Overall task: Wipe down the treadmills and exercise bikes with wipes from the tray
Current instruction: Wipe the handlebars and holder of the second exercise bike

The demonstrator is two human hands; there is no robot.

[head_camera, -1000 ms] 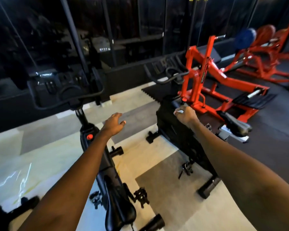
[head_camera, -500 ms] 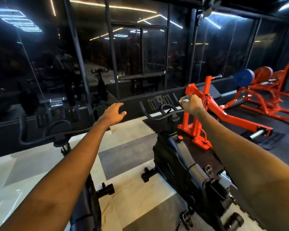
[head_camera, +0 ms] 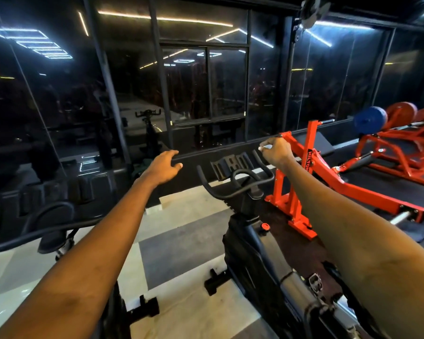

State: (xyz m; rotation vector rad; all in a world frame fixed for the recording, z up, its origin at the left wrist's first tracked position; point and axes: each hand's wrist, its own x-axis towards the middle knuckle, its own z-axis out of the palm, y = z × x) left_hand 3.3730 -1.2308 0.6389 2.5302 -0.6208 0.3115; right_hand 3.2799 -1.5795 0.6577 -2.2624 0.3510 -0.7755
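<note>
The left hand (head_camera: 163, 167) hangs in the air with loose, spread fingers, holding nothing. The right hand (head_camera: 275, 151) is curled, pinching a small crumpled white wipe (head_camera: 263, 148) just above the looping black handlebars (head_camera: 254, 190) of the exercise bike (head_camera: 247, 250). An angular orange steel machine (head_camera: 312, 165) stands to its right.

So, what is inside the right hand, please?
A small white wipe is pinched in the right hand, near the tip of the bike handlebar. Only its edge shows; the hand covers the rest.
</note>
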